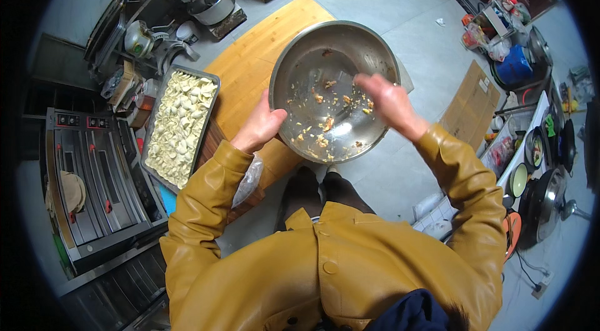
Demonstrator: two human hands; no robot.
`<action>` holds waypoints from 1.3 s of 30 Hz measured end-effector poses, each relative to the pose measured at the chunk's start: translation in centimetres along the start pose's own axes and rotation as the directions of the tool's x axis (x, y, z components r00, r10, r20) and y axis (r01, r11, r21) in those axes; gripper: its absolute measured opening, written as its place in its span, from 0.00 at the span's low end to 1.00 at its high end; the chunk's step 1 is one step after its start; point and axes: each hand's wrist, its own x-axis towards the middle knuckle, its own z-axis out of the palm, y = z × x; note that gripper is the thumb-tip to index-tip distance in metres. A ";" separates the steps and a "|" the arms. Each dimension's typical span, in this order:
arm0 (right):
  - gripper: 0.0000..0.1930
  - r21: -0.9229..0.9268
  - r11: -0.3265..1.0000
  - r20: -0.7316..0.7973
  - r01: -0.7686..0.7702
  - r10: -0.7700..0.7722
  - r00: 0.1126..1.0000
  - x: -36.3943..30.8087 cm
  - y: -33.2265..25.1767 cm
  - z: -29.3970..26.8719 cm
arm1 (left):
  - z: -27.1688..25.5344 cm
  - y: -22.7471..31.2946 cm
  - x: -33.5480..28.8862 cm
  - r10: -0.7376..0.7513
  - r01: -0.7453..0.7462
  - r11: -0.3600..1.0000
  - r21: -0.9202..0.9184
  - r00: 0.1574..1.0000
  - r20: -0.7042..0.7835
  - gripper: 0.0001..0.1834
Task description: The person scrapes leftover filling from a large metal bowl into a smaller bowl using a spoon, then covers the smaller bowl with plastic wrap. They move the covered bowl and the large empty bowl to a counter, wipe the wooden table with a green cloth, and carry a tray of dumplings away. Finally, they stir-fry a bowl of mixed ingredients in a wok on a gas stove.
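A large steel mixing bowl (300,75) is held tilted in front of me, over the right edge of the wooden table. Its inside carries scattered bits of yellowish and brown food (326,123) and greasy smears. My left hand (259,123) grips the bowl's left rim, thumb over the edge and the other fingers hidden beneath. Over the bowl's right side is my right hand (389,101), its fingers blurred by motion. A pale, see-through patch shows by those fingertips; I cannot make out whether it is an object or a reflection.
Left of the bowl, a tray (206,120) full of dumplings rests by the wooden table (262,50). A clear plastic bag (249,180) hangs near my left sleeve. Farther left stands a steel oven (103,175); a dough mixer (212,3) is behind. Flattened cardboard (469,106) and cookware lie right.
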 end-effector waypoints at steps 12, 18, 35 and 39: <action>0.24 -0.051 0.997 -0.127 -0.052 0.045 0.991 -1.3 0.1 0.3 | -0.4 -0.9 -0.4 0.119 -0.119 0.993 0.012 0.993 0.027 0.30; 0.21 -0.098 0.986 0.323 0.136 -0.098 0.941 -0.7 0.3 -0.5 | -0.6 -1.4 -0.5 0.039 -0.030 0.994 0.102 0.996 -0.086 0.31; 0.26 -0.007 0.981 0.010 0.193 -0.193 0.981 1.2 -0.9 0.2 | 1.3 -1.8 -0.1 0.038 -0.038 0.999 -0.001 0.999 -0.020 0.30; 0.22 -0.026 0.957 0.364 0.290 -0.261 0.894 -1.5 -1.7 0.6 | 0.9 -2.0 -0.1 0.100 -0.098 0.992 0.082 0.995 -0.026 0.30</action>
